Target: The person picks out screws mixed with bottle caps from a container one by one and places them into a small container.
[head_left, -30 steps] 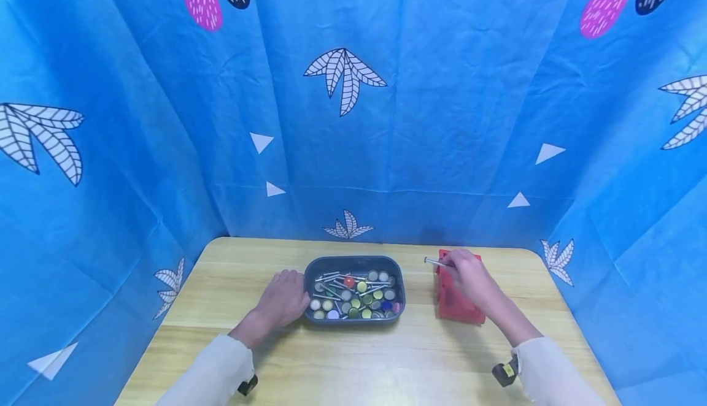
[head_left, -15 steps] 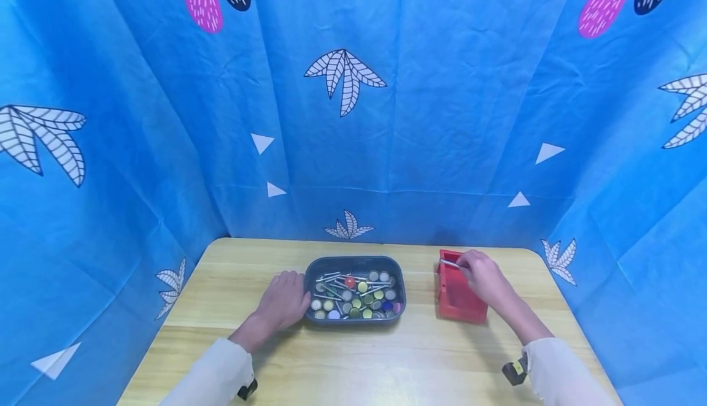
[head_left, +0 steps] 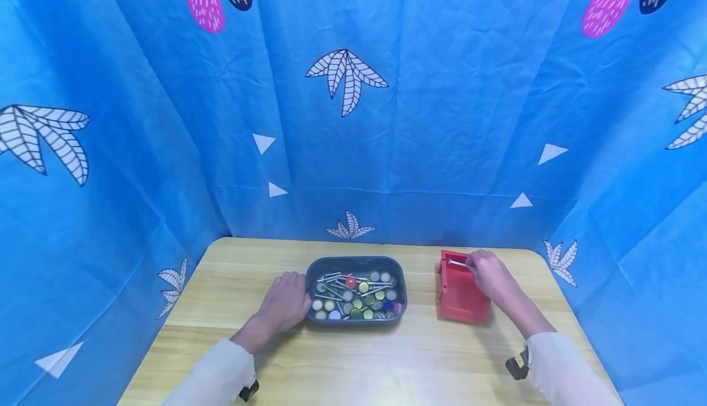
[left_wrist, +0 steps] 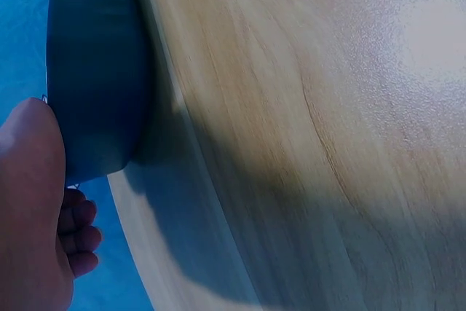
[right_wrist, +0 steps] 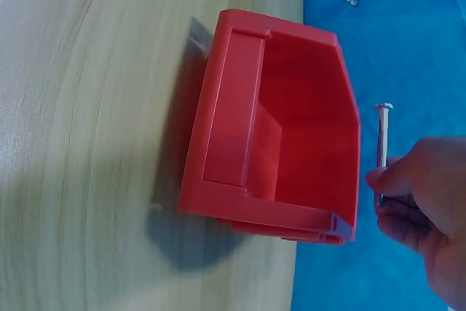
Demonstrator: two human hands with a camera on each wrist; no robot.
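Note:
My right hand (head_left: 493,275) pinches a silver nail (right_wrist: 384,132) between thumb and fingers, its flat head sticking out past them. In the head view the nail points left, over the far end of a red plastic bin (head_left: 463,298). Seen from the right wrist, hand and nail are beside the bin's rim, and the bin's visible inside is bare. My left hand (head_left: 283,302) grips the left end of a dark grey tray (head_left: 356,321), thumb at the rim and fingers curled along the outside. Bottle caps (head_left: 356,313) and several more nails (head_left: 331,278) lie mixed in the tray.
Both containers stand on a light wooden table (head_left: 364,366), with a gap of bare wood between them. A blue patterned curtain (head_left: 431,118) closes in the back and sides. A red round piece (head_left: 350,283) lies among the caps.
My right hand has moved right with the nail, from the bin's left edge to over its far end, uncovering more of the bin. The left hand and tray have stayed put.

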